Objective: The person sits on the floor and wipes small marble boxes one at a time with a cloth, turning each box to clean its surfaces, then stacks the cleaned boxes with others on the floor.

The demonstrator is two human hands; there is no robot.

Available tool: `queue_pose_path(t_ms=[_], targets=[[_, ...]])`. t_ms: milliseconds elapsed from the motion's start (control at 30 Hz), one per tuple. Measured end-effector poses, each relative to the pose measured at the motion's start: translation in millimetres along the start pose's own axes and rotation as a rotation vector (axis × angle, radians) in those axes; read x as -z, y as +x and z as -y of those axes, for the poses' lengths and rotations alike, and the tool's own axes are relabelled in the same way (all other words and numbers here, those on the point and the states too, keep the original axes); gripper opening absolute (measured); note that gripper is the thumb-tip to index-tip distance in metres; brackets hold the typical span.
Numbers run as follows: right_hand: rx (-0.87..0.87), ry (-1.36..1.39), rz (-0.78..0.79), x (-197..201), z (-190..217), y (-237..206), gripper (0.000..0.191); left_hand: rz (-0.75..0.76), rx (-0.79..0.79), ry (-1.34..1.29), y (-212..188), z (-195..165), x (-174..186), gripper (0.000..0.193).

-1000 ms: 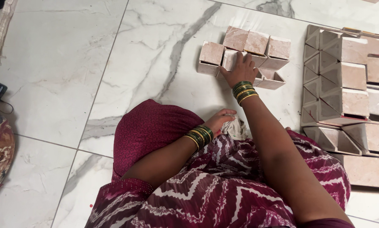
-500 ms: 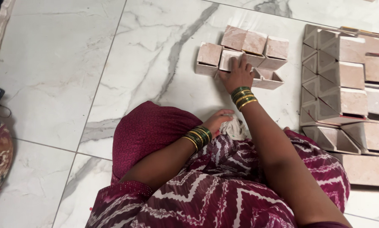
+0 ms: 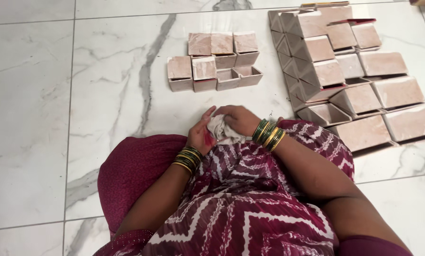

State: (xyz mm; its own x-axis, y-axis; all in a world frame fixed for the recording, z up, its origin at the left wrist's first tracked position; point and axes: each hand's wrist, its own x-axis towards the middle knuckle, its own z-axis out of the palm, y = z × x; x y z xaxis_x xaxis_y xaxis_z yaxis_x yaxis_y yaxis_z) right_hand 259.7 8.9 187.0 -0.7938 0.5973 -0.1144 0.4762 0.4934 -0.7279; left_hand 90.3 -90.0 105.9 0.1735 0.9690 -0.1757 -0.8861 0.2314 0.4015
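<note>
Cloth (image 3: 223, 131), one crumpled piece, clutched between both hands (image 3: 224, 127); seven small boxes (image 3: 214, 60) ahead.

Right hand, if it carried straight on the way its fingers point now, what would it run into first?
The right hand lies over a white cloth, fingers pointing toward the left hand. Going straight on, it would press into the cloth and then the left hand's fingers just behind it. The boxes lie off that line.
</note>
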Motion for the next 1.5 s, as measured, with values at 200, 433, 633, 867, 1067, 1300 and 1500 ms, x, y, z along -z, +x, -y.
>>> queue_pose_path(t_ms=[200,433,633,867,1067,1300,1500], targets=[[0.060,0.657,-0.307,29.5,-18.7,-7.9,0.028,-0.113,0.168,0.237,2.2,0.3,-4.3,0.058],[0.134,0.041,-0.082,-6.2,14.2,-24.4,0.054,-0.066,0.180,0.241,-6.1,9.5,16.9,0.051],[-0.117,0.257,-0.333,54.8,-16.2,-16.7,0.041,-0.026,0.116,0.287,-2.8,3.3,-3.2,0.047],[-0.365,-0.330,-1.083,178.6,-75.0,-94.6,0.023,-0.120,0.078,0.349,-0.9,1.2,-16.4,0.058],[-0.763,-0.521,-0.789,189.1,-103.5,-99.4,0.080,-0.096,0.095,0.360,6.7,8.6,-3.4,0.059],[-0.853,-0.642,-0.813,184.3,-95.0,-83.1,0.094,-0.093,0.082,0.369,5.3,8.8,0.2,0.060],[-0.789,-0.650,-0.988,181.6,-97.8,-91.4,0.087,-0.116,0.085,0.411,0.0,7.4,-5.2,0.059]])
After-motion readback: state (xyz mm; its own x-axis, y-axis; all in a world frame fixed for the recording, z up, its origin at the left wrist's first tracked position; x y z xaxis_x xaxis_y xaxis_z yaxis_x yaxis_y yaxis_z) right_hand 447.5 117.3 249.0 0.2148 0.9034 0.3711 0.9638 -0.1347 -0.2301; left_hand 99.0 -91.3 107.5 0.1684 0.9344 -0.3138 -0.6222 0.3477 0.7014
